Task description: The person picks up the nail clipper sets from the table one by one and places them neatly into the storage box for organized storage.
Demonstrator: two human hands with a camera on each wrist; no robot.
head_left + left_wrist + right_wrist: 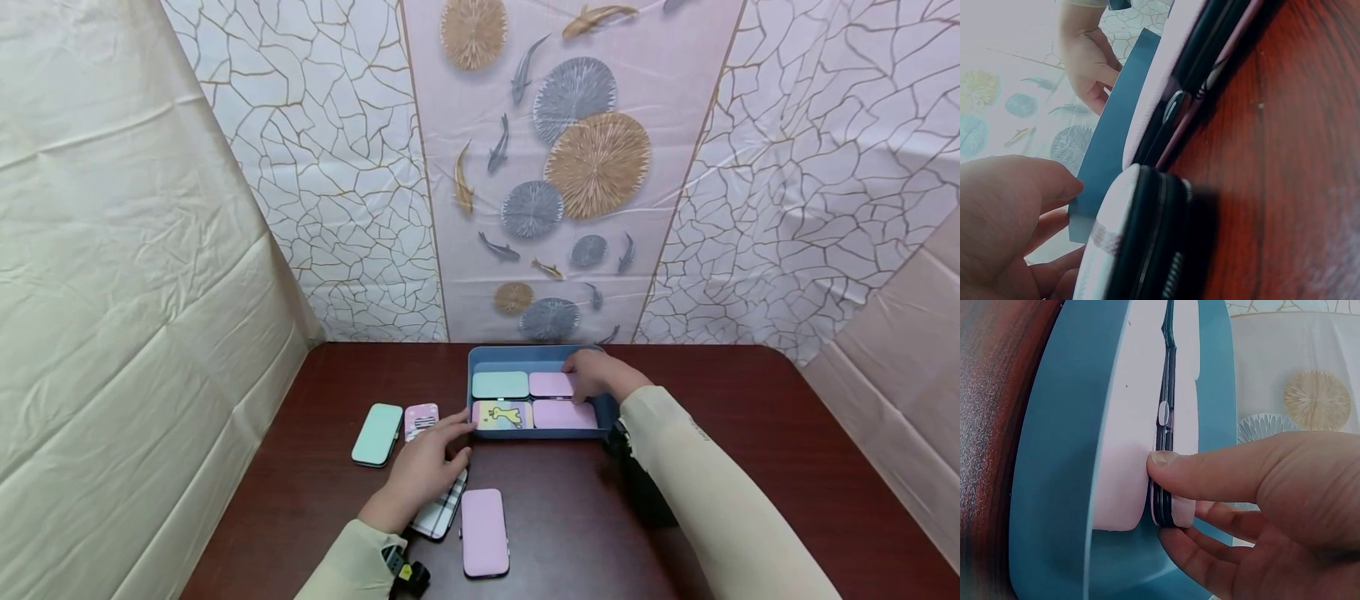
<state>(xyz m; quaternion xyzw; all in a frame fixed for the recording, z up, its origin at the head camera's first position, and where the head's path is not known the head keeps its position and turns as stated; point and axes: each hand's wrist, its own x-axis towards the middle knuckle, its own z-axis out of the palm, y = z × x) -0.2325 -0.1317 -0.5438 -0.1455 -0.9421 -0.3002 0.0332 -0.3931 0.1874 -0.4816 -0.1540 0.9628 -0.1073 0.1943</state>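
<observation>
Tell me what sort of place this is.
Probably a staged recording booth, not a lived-in room: wrinkled printed backdrop sheets with fish and crackle patterns hang as walls round a dark red-brown wooden table, which carries only a blue plastic tray and small flat zip cases.

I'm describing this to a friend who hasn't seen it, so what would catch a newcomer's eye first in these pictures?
First, the blue tray at the back of the dark red table, packed with four flat pastel cases. The right hand pinches the back pink case there, while the left hand rests on a plaid case in front. A mint case and another pink case lie loose nearby.
</observation>
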